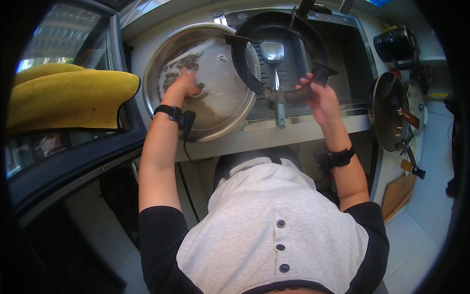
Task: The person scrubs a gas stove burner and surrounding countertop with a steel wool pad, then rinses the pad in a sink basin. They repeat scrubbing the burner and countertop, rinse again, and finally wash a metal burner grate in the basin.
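My left hand [186, 82] dips its fingers into cloudy, foamy water in a wide stainless steel basin [156, 66]. The fingertips are under the surface, so whether they grip anything is hidden. A black metal ring with projecting prongs, like a stove's pan support [239, 64], is tilted over the sink and the basin's right edge. On its lower right side, by a prong, my right hand [325, 101] grips it. Behind the ring lies a metal spatula [273, 53] with a grey-green handle end, partly covered by the ring.
The dark sink [341, 66] has a faucet [306, 9] at its back. To the right stand a black mug [393, 44], a dark lid with a wooden knob [385, 106] and a wooden board [396, 196]. A yellow cloth [73, 97] hangs over the open window frame [119, 47] at left.
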Demonstrator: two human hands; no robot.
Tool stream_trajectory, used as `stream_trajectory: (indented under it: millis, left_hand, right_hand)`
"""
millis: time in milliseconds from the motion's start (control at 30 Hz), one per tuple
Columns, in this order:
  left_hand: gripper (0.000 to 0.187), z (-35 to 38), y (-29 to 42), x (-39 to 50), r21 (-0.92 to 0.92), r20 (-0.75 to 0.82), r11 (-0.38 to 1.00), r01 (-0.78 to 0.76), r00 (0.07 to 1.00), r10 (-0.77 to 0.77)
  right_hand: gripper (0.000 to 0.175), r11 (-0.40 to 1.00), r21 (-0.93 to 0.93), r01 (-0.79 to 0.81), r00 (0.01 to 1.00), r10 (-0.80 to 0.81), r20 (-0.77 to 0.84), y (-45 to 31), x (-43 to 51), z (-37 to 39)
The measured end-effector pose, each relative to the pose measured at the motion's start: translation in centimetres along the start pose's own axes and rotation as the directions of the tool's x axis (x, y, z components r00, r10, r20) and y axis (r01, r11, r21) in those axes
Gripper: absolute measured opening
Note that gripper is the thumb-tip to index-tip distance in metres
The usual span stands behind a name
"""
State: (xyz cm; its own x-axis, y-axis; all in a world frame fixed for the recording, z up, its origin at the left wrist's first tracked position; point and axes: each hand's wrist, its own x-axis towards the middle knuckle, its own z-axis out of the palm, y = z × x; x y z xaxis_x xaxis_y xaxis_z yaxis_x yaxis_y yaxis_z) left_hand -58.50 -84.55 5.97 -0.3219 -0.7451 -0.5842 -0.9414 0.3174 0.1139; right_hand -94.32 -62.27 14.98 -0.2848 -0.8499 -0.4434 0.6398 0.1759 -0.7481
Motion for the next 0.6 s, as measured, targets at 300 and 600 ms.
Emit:
stream_trajectory:
  millis: [300, 600]
  left_hand:
    - [0.067, 0.9, -1.2, -4.6, -0.308, -0.108, 0.932, -0.191, 0.98, 0.165]
    - [0.047, 1.9, -2.1, -12.3, -0.538, -0.599, 0.804, -0.256, 0.786, -0.151]
  right_hand:
    - [0.035, 0.995, -0.101, -0.007, 0.997, 0.015, 0.073, -0.2, -0.9, 3.1]
    - [0.033, 0.94, -0.34, -0.026, 0.95, 0.129, 0.284, 0.6, 2.0, 8.3]
